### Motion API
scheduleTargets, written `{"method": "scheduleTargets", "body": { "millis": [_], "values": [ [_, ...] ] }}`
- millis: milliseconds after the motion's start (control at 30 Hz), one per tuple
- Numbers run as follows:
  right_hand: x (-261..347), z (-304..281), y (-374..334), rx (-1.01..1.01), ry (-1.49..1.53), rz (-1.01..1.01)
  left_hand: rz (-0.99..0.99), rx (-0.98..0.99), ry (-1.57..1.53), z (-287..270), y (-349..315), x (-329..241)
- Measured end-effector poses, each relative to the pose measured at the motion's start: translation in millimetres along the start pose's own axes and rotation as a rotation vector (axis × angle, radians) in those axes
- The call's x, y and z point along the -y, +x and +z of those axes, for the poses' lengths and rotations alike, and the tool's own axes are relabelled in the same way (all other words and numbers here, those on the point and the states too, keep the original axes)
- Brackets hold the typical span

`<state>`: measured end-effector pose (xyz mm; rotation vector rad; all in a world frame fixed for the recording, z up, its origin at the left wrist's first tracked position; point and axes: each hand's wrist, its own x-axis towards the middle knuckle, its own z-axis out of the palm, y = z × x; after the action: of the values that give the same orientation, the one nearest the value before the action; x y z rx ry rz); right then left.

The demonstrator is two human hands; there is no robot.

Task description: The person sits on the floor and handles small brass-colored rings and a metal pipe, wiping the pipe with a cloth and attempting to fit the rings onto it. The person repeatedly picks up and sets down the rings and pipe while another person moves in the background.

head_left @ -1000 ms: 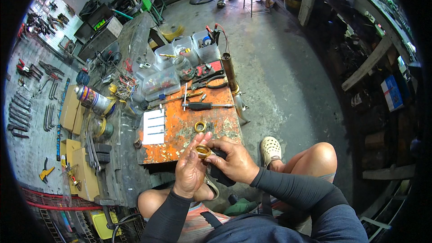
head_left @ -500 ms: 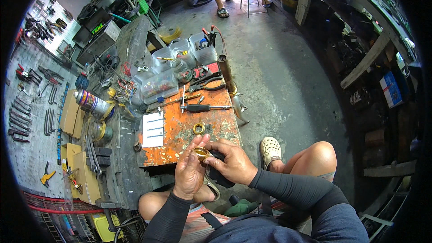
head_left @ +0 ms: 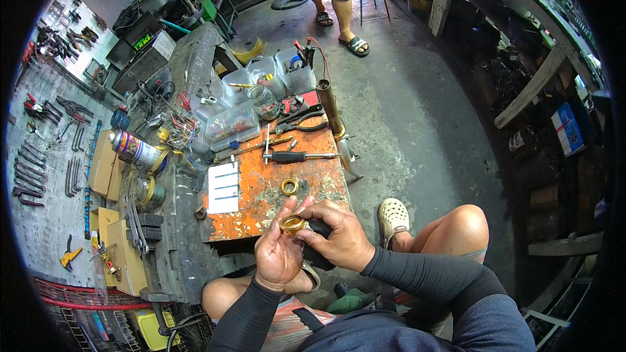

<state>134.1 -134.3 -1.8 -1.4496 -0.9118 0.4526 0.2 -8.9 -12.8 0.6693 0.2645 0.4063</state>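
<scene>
Bystander's legs (head_left: 343, 16) had stepped nearer; the right hand (head_left: 340, 238) pinched a gold-coloured ring (head_left: 293, 229) by the loosely spread left hand (head_left: 275, 257); steady support seemed wise.

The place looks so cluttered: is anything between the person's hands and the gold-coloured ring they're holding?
Nothing visible. The right hand pinches the gold-coloured ring at its edge, with the open left hand close behind. A black item shows under the right hand; whether it touches the ring is hidden.
</scene>
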Motion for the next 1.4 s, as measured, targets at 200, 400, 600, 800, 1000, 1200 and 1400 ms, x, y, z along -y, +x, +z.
{"method": "scheduleTargets", "body": {
  "millis": [200, 400, 600, 800, 1000, 1200, 1400],
  "values": [
    [3, -2, 0, 0.023, -0.038, -0.029, -0.016, 0.001, -0.021, 0, 1, -1],
    [0, -2, 0, 0.019, -0.054, -0.092, -0.043, 0.001, -0.068, -4, 1, -2],
    [3, -1, -2, 0.031, -0.108, -0.16, -0.07, -0.064, -0.115, -8, 0, 0],
    [6, -2, -2, 0.037, -0.126, -0.18, -0.092, -0.077, -0.145, -9, 0, 0],
    [7, -2, -2, 0.036, -0.146, -0.274, -0.111, -0.128, -0.103, -7, 0, 1],
    [2, 1, -6, 0.057, -0.169, -0.342, -0.124, -0.152, -0.066, -7, -2, 1],
    [-2, 3, -7, 0.074, -0.157, -0.389, -0.126, -0.176, 0.006, -6, -2, 1]
  ]
}}
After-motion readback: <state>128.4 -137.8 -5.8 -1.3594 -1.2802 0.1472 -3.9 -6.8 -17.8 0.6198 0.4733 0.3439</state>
